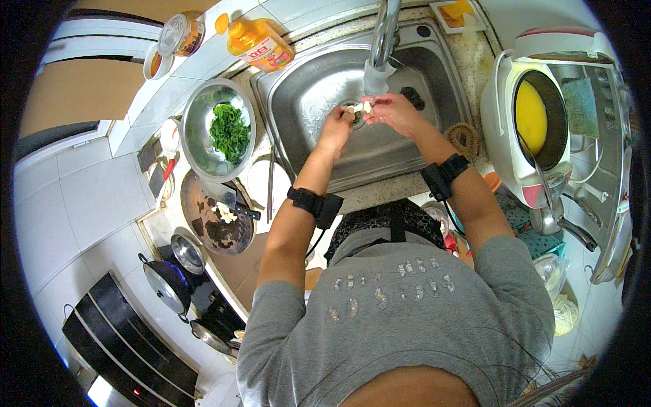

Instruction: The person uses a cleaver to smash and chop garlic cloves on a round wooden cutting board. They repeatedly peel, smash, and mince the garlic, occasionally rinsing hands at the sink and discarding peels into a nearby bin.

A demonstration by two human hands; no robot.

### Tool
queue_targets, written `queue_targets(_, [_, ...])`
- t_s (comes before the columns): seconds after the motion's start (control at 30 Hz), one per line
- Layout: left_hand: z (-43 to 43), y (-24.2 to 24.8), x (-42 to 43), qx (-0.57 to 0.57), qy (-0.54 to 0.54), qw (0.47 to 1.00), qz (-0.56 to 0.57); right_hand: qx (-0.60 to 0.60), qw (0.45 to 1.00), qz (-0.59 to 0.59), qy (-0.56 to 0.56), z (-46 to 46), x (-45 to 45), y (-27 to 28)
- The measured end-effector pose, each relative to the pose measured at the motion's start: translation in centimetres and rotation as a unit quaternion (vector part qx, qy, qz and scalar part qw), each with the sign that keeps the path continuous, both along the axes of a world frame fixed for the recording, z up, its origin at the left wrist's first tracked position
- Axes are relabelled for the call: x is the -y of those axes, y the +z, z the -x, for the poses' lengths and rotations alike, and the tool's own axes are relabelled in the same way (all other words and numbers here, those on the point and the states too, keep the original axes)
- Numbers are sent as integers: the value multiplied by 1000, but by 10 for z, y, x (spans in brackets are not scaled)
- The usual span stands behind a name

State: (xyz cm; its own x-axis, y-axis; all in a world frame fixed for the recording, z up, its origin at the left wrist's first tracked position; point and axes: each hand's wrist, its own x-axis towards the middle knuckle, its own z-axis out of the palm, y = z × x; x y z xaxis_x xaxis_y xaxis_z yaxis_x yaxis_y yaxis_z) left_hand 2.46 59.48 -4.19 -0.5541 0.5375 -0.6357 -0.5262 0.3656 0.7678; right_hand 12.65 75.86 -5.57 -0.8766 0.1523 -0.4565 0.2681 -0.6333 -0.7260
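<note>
Over the steel sink [305, 81], below the faucet [381, 46], both of my hands are close together. My left hand [336, 129] pinches a small pale piece that looks like a garlic clove [350, 109]. Between the fingertips of my right hand [394, 114] is another pale, clove-like piece [367, 107]. Thin whitish material spans the gap between them. Beneath the hands the drain [358, 121] is partly hidden, with something green in it. A dark scouring pad [412, 98] lies in the sink on the right.
Left of the sink stands a metal bowl [189, 137] of leafy greens [230, 133]. A cleaver [224, 196] and chopped pale bits [225, 213] lie on a round cutting board [193, 229]. Chopsticks [270, 183] rest nearby. At right, an open rice cooker [496, 127] holds yellow contents [530, 117].
</note>
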Motion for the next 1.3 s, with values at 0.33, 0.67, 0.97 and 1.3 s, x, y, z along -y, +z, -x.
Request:
queue_targets(0.33, [8,-8,5,55,46,997,5,8,999,28,21,8,-3,-13])
queue_targets(0.67, [1,0,-11,243,102,958,-116,129,982,-122,-59,12,-1,-8])
queue_targets(0.97, [1,-2,-20,288,103,945,-119,188,831,-496,-169,11,-47,-30])
queue_targets(1.3, [-4,-4,1,158,49,986,0,101,768,-614,-154,17,-69,-2])
